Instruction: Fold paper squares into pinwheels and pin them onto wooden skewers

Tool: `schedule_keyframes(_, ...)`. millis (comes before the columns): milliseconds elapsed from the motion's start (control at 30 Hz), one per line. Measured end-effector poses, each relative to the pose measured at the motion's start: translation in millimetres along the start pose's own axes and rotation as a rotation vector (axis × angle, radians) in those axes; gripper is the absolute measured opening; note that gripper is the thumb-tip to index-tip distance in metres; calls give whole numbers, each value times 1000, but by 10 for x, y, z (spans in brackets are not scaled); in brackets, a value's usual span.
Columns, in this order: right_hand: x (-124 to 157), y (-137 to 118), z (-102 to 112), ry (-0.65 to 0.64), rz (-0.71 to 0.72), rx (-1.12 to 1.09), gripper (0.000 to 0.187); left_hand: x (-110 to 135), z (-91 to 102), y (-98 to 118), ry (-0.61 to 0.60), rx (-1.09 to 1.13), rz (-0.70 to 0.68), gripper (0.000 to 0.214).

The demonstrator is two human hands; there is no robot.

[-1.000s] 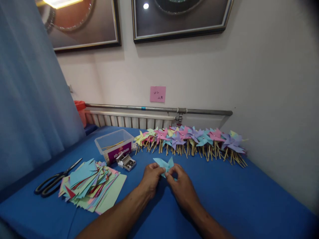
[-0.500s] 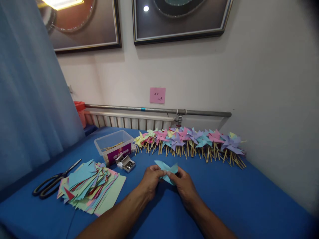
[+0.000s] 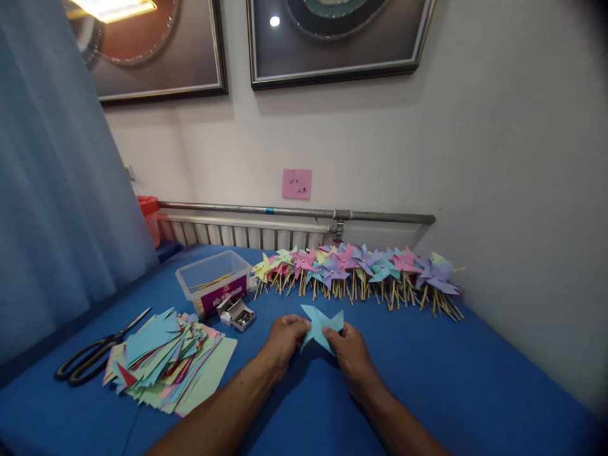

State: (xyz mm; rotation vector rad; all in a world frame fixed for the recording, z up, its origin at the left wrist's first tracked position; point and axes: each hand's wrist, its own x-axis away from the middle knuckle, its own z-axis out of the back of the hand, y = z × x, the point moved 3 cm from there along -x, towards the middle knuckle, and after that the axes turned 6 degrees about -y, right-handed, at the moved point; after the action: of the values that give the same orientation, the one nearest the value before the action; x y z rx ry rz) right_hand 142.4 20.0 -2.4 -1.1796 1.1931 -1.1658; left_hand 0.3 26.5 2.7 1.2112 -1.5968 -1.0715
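A light blue paper pinwheel [image 3: 319,328] is held just above the blue cloth, its pointed blades spread and facing up. My left hand [image 3: 287,339] pinches its left side between thumb and fingers. On the other side, my right hand [image 3: 352,352] grips it, with the thumb lying on the paper near the middle. No stick shows on this pinwheel. To the left of my left hand lies an opened small box [image 3: 241,315] of shiny metal pins. A pile of cut coloured paper [image 3: 171,361] spreads farther left.
Scissors [image 3: 102,348] lie left of the paper pile. A clear plastic tub [image 3: 213,282] holding thin sticks stands behind the small box. Finished pinwheels on sticks [image 3: 356,269] form a long row at the back. Beyond them run a pipe [image 3: 294,211] and radiator [image 3: 237,234].
The blue pinwheel is turned flatter, so its blades show more fully. My left thumb has shifted from the centre to its left edge. The whole view has shifted slightly.
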Motion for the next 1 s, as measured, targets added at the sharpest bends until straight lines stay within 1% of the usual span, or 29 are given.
schedule_keyframes(67,-9,21,11,-13,-2,-22,35,-17,103,117,28,-173,-44,23)
schedule_keyframes(100,-16,32,21,-10,-1,-24,36,-19,183,213,48,-303,-80,21)
schedule_keyframes(167,-30,54,43,10,-2,-15,36,-4,403,469,121,-637,-174,15)
schedule_keyframes(200,-36,64,53,20,-6,3,36,15,532,615,181,-841,-225,11)
schedule_keyframes(233,-41,71,62,33,-12,19,35,40,672,749,264,-1042,-234,10)
schedule_keyframes(267,-43,76,66,39,-23,27,35,67,812,863,349,-1213,-202,13)
schedule_keyframes(300,-42,77,66,38,-33,29,35,90,938,946,393,-1334,-145,17)
schedule_keyframes(333,-38,72,65,35,-38,29,34,108,1042,1000,409,-1415,-96,20)
schedule_keyframes(400,-22,52,58,25,-39,32,32,121,1166,1020,371,-1518,-14,25)
schedule_keyframes(500,3,27,53,25,-38,55,30,87,1178,909,280,-1630,63,27)
schedule_keyframes(567,7,30,49,23,-41,70,29,47,1143,816,257,-1687,116,27)
schedule_keyframes(633,-3,44,46,22,-29,76,29,10,1116,750,256,-1716,156,28)
schedule_keyframes(700,-21,65,43,16,-19,73,29,-16,1107,718,258,-1722,168,29)
schedule_keyframes(867,-51,87,41,1,-11,87,29,-36,1113,713,260,-1730,179,31)
schedule_keyframes(1000,-38,58,33,0,-24,81,29,-27,1109,744,318,-1746,196,30)
